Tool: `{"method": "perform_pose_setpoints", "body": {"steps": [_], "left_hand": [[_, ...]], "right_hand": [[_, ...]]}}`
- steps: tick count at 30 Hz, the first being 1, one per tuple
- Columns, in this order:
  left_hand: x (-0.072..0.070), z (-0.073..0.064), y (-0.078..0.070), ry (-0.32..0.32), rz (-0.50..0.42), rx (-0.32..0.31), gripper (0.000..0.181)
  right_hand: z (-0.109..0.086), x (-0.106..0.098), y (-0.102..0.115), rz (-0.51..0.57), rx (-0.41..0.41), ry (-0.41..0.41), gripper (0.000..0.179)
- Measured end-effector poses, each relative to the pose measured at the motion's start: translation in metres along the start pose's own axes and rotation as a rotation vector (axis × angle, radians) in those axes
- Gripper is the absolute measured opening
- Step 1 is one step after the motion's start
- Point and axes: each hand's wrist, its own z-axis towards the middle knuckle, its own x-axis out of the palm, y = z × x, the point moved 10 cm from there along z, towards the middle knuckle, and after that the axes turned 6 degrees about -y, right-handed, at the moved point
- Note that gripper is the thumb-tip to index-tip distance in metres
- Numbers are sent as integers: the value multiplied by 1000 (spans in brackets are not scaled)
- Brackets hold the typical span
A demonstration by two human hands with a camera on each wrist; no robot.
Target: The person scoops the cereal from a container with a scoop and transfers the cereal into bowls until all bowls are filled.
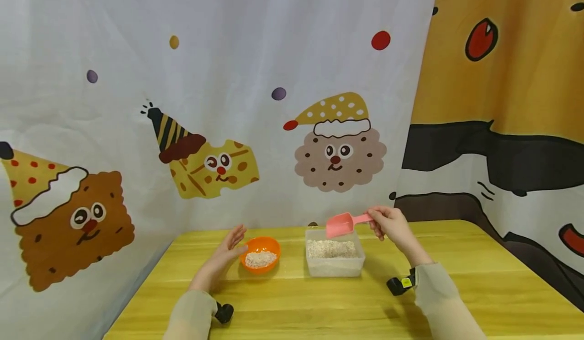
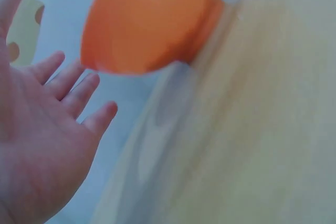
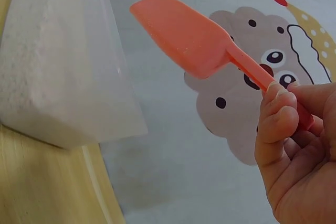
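My right hand [image 1: 390,224] grips the handle of a pink scoop [image 1: 340,224], raised over a translucent plastic box [image 1: 335,267]. Pale oat flakes [image 1: 332,249] fill much of that box. In the right wrist view the scoop [image 3: 184,38] shows its underside side-on, with the handle between thumb and curled fingers. On the left stands an orange bowl [image 1: 261,270] with a portion of flakes [image 1: 260,259] in it. Beside its left rim is my left hand [image 1: 226,251], fingers spread and relaxed; the left wrist view shows the palm [image 2: 47,135] close to the bowl [image 2: 152,24].
Box and bowl stand near the back of a yellow wood-grain table [image 1: 301,307], with a gap between them. Behind the table hangs a white curtain [image 1: 228,66] printed with cartoon biscuits and cheese. Each wrist carries a small black camera [image 1: 399,285].
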Motion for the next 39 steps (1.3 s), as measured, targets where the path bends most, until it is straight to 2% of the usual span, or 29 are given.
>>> {"method": "perform_pose_setpoints", "body": {"steps": [4,8,12,15,20,25,29,32,35,39], "left_hand": [[2,9,-11,-44,82,2,76],[14,18,-28,-54,108,36,72],[35,27,-55,-39,80,97,69],[56,32,-71,1,87,135,71],[92,37,-82,74,107,178,76],[121,36,-76,117,97,144,81],[144,37,-70,131,169,126,86],[159,38,-62,138,224,90,90],[169,39,-52,130,232,44,95],[178,39,-42,115,181,12,101]], "right_hand": [[-8,0,9,6,6,3,31],[-15,-1,17,1,13,5,30],[-11,-3,7,-2,17,3,30],[-5,-6,-5,1,18,-9,31],[-1,-8,-11,-4,17,-21,35],[0,-8,-9,1,3,-22,35],[1,-8,-8,2,-2,-28,35],[1,-8,-9,-7,2,-29,34],[1,-7,-10,-23,9,-27,34],[0,-4,-10,-40,17,-20,34]]}}
